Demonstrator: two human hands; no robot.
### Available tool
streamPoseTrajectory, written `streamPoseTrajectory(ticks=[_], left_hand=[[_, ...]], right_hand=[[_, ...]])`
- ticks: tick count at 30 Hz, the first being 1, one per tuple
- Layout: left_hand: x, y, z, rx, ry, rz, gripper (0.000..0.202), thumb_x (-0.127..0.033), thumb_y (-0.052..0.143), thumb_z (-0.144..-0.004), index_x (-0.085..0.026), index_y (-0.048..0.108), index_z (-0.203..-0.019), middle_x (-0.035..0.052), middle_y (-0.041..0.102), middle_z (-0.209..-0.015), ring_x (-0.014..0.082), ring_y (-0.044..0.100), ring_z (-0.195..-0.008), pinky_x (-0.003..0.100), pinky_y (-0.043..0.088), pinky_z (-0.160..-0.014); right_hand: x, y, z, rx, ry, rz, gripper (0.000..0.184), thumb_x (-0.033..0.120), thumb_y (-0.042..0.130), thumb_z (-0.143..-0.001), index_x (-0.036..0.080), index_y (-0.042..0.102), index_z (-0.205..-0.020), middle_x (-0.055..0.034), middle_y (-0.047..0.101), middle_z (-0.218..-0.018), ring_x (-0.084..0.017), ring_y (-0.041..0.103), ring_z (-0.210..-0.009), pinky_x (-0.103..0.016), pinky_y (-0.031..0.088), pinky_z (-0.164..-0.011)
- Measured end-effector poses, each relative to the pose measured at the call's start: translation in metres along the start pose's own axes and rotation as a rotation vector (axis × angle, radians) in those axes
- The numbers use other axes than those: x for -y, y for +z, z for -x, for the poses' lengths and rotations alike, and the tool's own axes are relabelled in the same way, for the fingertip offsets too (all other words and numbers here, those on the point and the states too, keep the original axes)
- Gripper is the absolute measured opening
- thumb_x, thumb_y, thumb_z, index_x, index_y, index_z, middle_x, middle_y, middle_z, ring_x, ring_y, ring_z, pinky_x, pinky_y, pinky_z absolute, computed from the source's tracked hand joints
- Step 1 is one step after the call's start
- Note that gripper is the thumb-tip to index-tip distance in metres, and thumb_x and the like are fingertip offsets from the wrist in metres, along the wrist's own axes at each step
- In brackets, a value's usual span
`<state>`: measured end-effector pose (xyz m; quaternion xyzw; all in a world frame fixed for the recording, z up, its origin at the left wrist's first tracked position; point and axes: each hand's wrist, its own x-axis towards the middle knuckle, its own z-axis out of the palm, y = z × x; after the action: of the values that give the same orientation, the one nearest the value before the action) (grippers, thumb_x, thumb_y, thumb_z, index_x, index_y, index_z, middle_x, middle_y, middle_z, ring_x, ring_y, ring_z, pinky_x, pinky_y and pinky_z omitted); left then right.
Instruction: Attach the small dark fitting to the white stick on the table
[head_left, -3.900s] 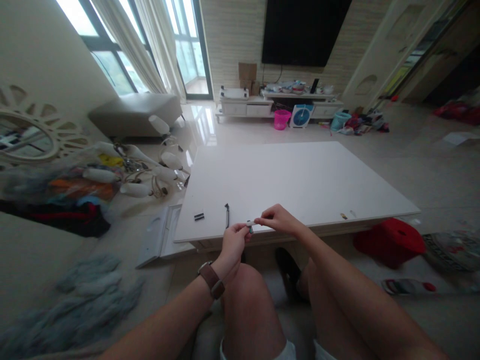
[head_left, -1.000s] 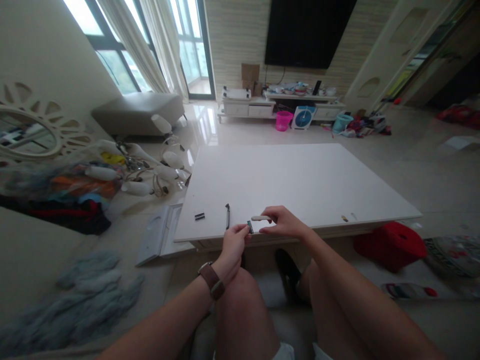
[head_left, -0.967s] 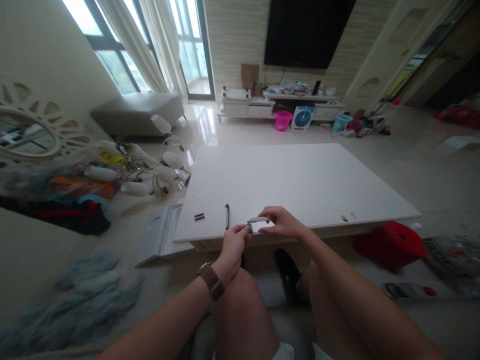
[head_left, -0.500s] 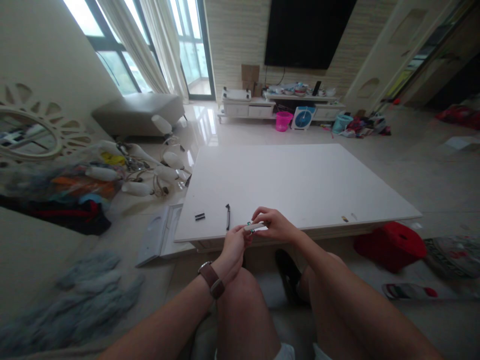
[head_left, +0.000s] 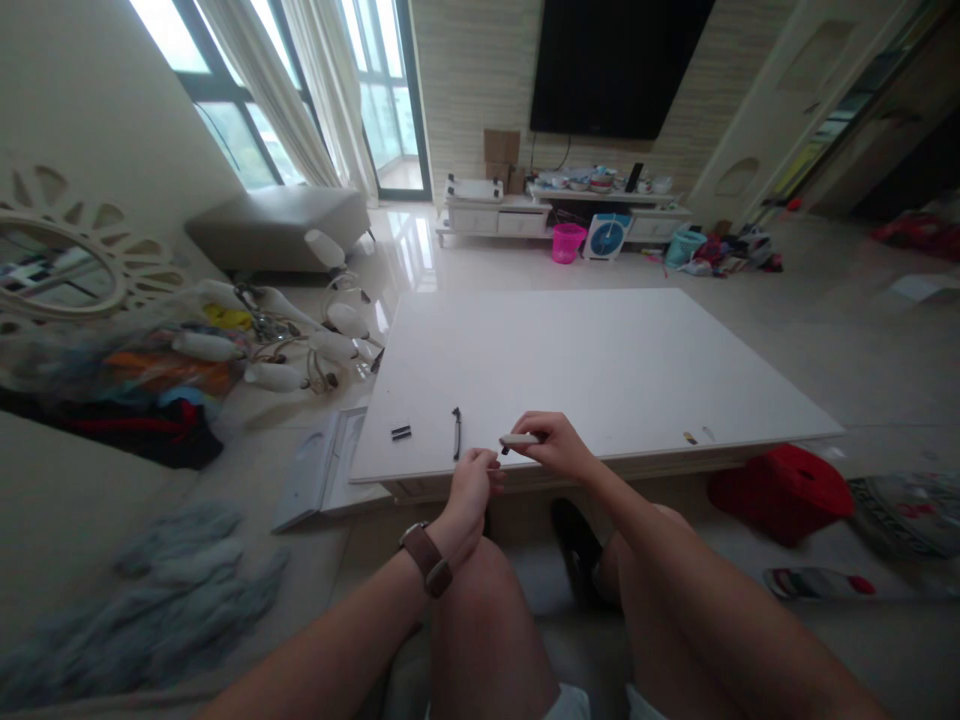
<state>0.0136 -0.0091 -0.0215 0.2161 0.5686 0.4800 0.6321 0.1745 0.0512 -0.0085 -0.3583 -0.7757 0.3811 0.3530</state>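
small off-white elongated piece (head_left: 521, 439) sat gripped in the fingers of the right hand (head_left: 553, 442), above the near edge of the white rectangular counter (head_left: 570, 360). change: it had come clear of the left hand (head_left: 472, 478), which it overlapped a moment earlier. small dark bit (head_left: 505, 449) showed under its tip, attachment unclear. left fingers curled just beside, couldn't tell if holding anything. my read: two-handed contact had paused. thin black rod (head_left: 457, 433) hadn't moved.
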Motion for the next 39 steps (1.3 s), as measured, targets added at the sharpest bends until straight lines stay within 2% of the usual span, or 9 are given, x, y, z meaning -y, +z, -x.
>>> streamPoseTrajectory(ticks=[4,8,13,17,19,25,29,35,39], left_hand=[[-0.004,0.002,0.001,0.085,0.143,-0.098,0.029,-0.037,0.068,-0.072,-0.015,0.067,-0.091,0.0059,0.067,-0.091,0.0159,0.061,-0.078,0.025,0.043,-0.063],[-0.003,0.002,0.001,0.120,0.164,-0.076,0.035,-0.038,0.074,-0.069,-0.012,0.069,-0.091,0.0062,0.068,-0.085,0.0135,0.058,-0.073,0.024,0.041,-0.066],[0.000,0.001,-0.002,0.126,0.134,-0.017,0.035,-0.034,0.077,-0.064,-0.011,0.072,-0.089,0.0054,0.067,-0.078,0.0119,0.057,-0.070,0.024,0.041,-0.066],[-0.001,0.001,-0.004,0.067,0.114,0.043,0.035,-0.030,0.079,-0.061,-0.009,0.072,-0.088,0.0052,0.067,-0.076,0.0119,0.058,-0.068,0.025,0.042,-0.067],[-0.002,0.001,-0.003,0.038,0.114,0.047,0.035,-0.029,0.079,-0.062,-0.009,0.071,-0.089,0.0063,0.068,-0.077,0.0127,0.059,-0.069,0.026,0.043,-0.068],[-0.004,0.000,-0.003,-0.049,0.168,0.063,0.031,-0.029,0.075,-0.066,-0.009,0.070,-0.089,0.0054,0.068,-0.077,0.0130,0.060,-0.070,0.026,0.043,-0.066],[-0.005,0.001,-0.003,-0.046,0.193,0.038,0.031,-0.030,0.075,-0.066,-0.010,0.070,-0.089,0.0040,0.067,-0.071,0.0126,0.060,-0.067,0.026,0.043,-0.065],[-0.004,0.001,-0.004,-0.066,0.168,0.038,0.030,-0.027,0.074,-0.064,-0.008,0.070,-0.087,0.0042,0.067,-0.070,0.0118,0.059,-0.063,0.025,0.043,-0.064],[-0.002,-0.001,-0.005,-0.087,0.144,0.045,0.028,-0.025,0.074,-0.064,-0.008,0.069,-0.086,0.0039,0.066,-0.069,0.0114,0.059,-0.063,0.025,0.043,-0.064]], right_hand=[[-0.002,-0.003,-0.003,-0.038,0.197,-0.076,0.034,0.046,0.071,-0.081,0.013,0.070,-0.074,-0.0007,0.056,-0.063,-0.010,0.043,-0.058,-0.024,0.028,-0.054],[-0.004,0.000,-0.005,0.015,0.312,-0.126,0.039,0.051,0.071,-0.078,0.012,0.070,-0.076,0.0002,0.053,-0.060,-0.010,0.040,-0.056,-0.024,0.028,-0.053],[-0.008,-0.003,-0.003,0.015,0.320,-0.081,0.041,0.053,0.071,-0.078,0.012,0.070,-0.078,0.0021,0.049,-0.059,-0.009,0.036,-0.054,-0.024,0.025,-0.051],[-0.011,-0.010,-0.004,-0.057,0.317,-0.085,0.049,0.058,0.051,-0.091,0.013,0.070,-0.083,0.0003,0.052,-0.062,-0.010,0.040,-0.055,-0.025,0.030,-0.054],[-0.010,-0.012,-0.005,-0.073,0.312,-0.042,0.054,0.058,0.045,-0.094,0.013,0.072,-0.081,0.0008,0.048,-0.058,-0.011,0.041,-0.056,-0.025,0.030,-0.055],[-0.008,-0.013,-0.001,0.065,0.247,0.159,0.052,0.059,0.054,-0.090,0.012,0.073,-0.074,0.0025,0.041,-0.053,-0.010,0.035,-0.055,-0.026,0.023,-0.054],[-0.013,-0.015,0.003,0.136,0.242,0.235,0.054,0.060,0.054,-0.090,0.012,0.072,-0.073,0.0027,0.040,-0.053,-0.010,0.033,-0.054,-0.027,0.021,-0.054],[-0.011,-0.014,-0.001,0.150,0.272,0.306,0.057,0.064,0.053,-0.089,0.014,0.074,-0.073,0.0022,0.043,-0.052,-0.010,0.035,-0.054,-0.027,0.019,-0.054],[-0.006,-0.009,-0.003,0.114,0.313,0.395,0.058,0.067,0.052,-0.088,0.016,0.072,-0.070,0.0006,0.048,-0.054,-0.010,0.038,-0.055,-0.027,0.020,-0.054]])
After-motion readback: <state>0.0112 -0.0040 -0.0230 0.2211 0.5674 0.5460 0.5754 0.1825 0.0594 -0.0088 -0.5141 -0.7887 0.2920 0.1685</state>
